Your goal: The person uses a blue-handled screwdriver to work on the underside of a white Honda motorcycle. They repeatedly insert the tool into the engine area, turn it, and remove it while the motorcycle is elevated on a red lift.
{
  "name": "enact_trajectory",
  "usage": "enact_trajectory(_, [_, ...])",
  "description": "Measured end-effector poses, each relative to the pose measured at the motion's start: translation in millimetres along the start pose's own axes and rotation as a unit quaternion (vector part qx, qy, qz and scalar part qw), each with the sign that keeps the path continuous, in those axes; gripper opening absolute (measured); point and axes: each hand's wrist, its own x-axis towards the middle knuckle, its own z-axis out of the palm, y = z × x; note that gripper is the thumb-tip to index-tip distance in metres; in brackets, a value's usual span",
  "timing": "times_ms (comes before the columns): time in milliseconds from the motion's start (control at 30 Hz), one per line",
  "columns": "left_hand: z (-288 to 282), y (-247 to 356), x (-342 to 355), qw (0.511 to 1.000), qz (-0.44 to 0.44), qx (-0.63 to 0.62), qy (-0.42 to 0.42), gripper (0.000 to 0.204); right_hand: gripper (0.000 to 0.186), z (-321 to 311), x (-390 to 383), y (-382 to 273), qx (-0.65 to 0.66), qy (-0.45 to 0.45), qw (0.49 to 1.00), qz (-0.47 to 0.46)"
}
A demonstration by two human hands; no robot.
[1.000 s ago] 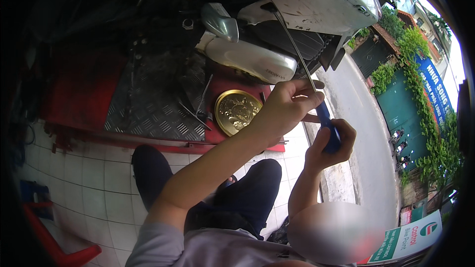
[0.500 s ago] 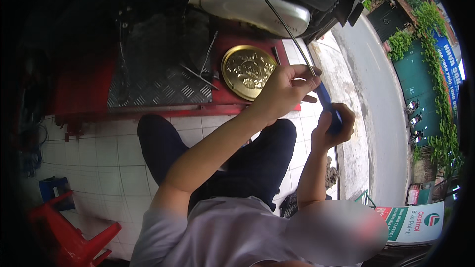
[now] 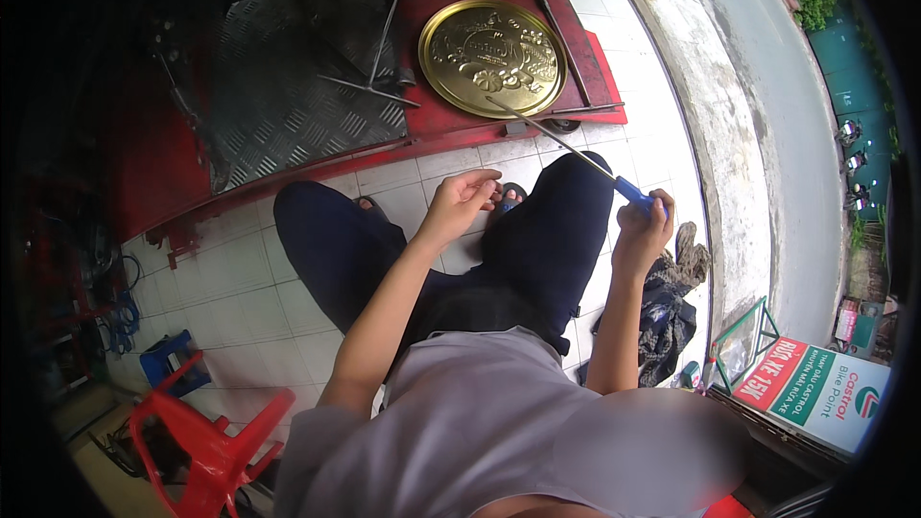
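R hand (image 3: pixel 645 230) grips the blue handle of a long screwdriver (image 3: pixel 631 192), shaft pointing fwd & left of that hand; tip shows over the near rim of the gold tray (image 3: pixel 494 56), contact can't tell. L hand (image 3: pixel 463 206) holds nothing, fingers loosely curled, above or near a sandalled foot (image 3: pixel 511 199).

Main risk, I'd say, is the tip: only one of the hands on a long tool, so a small twist of the R wrist = big swing at the far end. Could scratch the tray or shove it along the red counter (image 3: pixel 434 117), fwd of both hands. Loose bits there too: T-handled tool (image 3: pixel 371 87) fwd-left of L hand, dark bar (image 3: pixel 564 48) fwd of R hand by the tray; a knock might send either off. Shaft also crosses the right knee (image 3: pixel 576 197) in view, gap unclear, so a dip could jab it. If grip's greasy, tool could drop twd the tiled floor (image 3: pixel 441 163).
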Motion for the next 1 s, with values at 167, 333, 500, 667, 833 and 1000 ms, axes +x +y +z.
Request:
enact_trajectory(167, [31.3,76.0,6.7,0.988,0.124,-0.015,-0.087,0.031,0.024,20.8,1.9,3.6,0.11,-0.106,0.987,0.049])
enact_trajectory(333, [30.0,94.7,1.6,0.984,0.149,0.064,-0.077,0.036,0.047,53.8,5.5,9.9,0.237,-0.258,0.916,0.197])
enact_trajectory(500, [54.1,114.5,-8.3,0.974,0.164,0.126,-0.091,0.042,0.048,65.4,-5.0,8.8,0.23,-0.313,0.898,0.207])
enact_trajectory(667, [82.8,149.2,-8.4,0.955,0.247,0.131,-0.095,0.044,0.042,85.0,6.8,-18.7,0.192,-0.292,0.933,0.089])
enact_trajectory(833, [77.9,145.5,-13.6,0.955,0.242,0.159,-0.058,0.042,0.038,119.8,36.3,-69.3,0.02,-0.256,0.955,-0.151])
enact_trajectory(1000, [57.5,106.2,-18.8,0.975,0.168,0.14,-0.036,0.028,0.035,151.8,61.1,-98.1,0.011,-0.225,0.933,-0.28])
